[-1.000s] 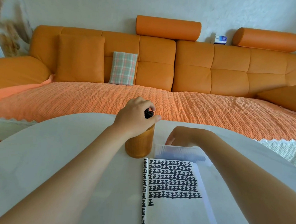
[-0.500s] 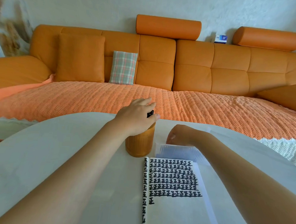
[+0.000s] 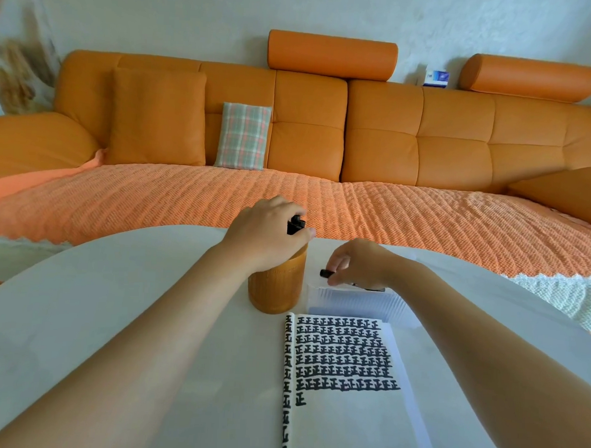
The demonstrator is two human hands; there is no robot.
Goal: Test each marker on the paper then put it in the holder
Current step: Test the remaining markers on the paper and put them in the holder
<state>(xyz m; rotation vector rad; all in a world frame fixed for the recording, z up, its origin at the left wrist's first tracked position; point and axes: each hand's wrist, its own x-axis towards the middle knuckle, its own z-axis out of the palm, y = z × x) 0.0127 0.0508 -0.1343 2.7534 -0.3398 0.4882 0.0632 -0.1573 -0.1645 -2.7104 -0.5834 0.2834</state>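
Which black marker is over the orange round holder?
The black marker in the left hand; the second marker, in the right hand, is over the clear plastic box.

Holder (image 3: 276, 284) stands on the bench (image 3: 112, 300), just left of the tray (image 3: 355, 300). Paper (image 3: 345, 415) lies before both, on the near side. Left grip (image 3: 265, 227) sits over the holder's mouth with a marker (image 3: 296, 224) in it. Right grip (image 3: 360, 265) is above the tray's left end with a second marker (image 3: 326, 273). Sofa (image 3: 377, 132) runs behind the bench, with a cushion (image 3: 243, 140) on its seat, left.
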